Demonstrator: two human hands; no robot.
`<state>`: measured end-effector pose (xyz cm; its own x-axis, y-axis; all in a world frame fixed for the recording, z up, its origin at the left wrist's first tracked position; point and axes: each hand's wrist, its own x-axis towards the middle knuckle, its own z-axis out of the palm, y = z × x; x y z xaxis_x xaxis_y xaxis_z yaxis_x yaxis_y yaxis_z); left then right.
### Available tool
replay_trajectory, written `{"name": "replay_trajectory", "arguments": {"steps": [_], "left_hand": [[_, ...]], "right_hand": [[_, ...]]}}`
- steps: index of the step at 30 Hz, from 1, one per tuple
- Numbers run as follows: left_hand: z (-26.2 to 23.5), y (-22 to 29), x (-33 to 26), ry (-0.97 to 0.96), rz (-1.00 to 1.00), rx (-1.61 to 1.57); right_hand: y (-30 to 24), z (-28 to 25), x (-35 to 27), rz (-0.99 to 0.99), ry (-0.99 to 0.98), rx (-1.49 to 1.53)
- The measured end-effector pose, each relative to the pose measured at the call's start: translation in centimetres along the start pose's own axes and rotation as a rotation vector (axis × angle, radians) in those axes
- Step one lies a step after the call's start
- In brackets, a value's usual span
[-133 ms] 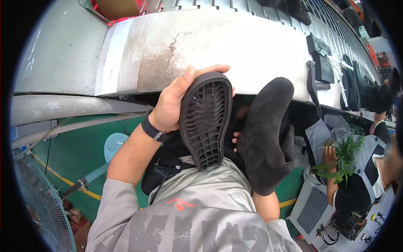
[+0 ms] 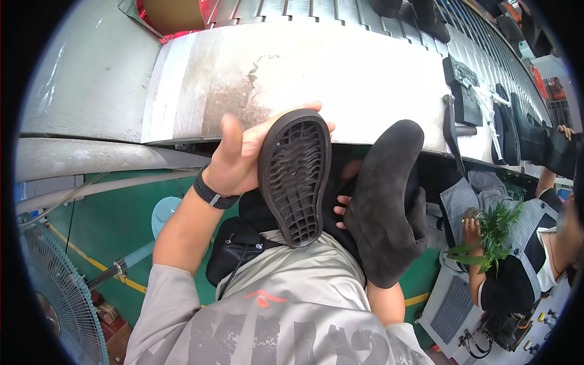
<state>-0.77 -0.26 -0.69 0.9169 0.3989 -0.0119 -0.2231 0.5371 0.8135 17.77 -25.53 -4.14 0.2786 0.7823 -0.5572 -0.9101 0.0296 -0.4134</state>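
A black rubber shoe sole (image 2: 297,176) stands nearly upright in front of me, its ribbed, gridded face toward me. My left hand (image 2: 238,159) holds it from behind along its left and top edge, with the thumb raised off it. Close to its right hangs a dark grey suede ankle boot (image 2: 389,201), toe pointing up. My right hand (image 2: 342,213) grips the boot from behind; only a few fingertips show beside it, and the palm is hidden. Sole and boot are apart.
Ahead lies a pale workbench (image 2: 347,79) with a roller conveyor (image 2: 286,11) behind it. On its right are a black block (image 2: 467,91), a hammer-like tool (image 2: 450,128) and more boots (image 2: 535,140). A fan (image 2: 61,304) stands left; a co-worker (image 2: 517,243) sits right.
My left thumb has lifted away from the sole's edge, and the left hand has shifted slightly down and left. The sole has tilted a little; the boot is nearly unmoved.
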Motion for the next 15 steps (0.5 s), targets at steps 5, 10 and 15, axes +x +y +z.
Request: {"name": "replay_trajectory", "arguments": {"steps": [5, 10, 15], "left_hand": [[1.4, 0.4, -1.3, 0.111, 0.077, 0.118], [0.6, 1.8, -1.0, 0.185, 0.11, 0.056], [5.3, 4.9, 0.1, 0.094, 0.072, -0.116]], "right_hand": [[0.1, -5.6, 1.6, -0.001, -0.262, -0.055], [0.8, -3.1, -0.6, 0.196, -0.383, -0.079], [1.2, 2.0, -2.7, 0.316, -0.267, -0.168]]}}
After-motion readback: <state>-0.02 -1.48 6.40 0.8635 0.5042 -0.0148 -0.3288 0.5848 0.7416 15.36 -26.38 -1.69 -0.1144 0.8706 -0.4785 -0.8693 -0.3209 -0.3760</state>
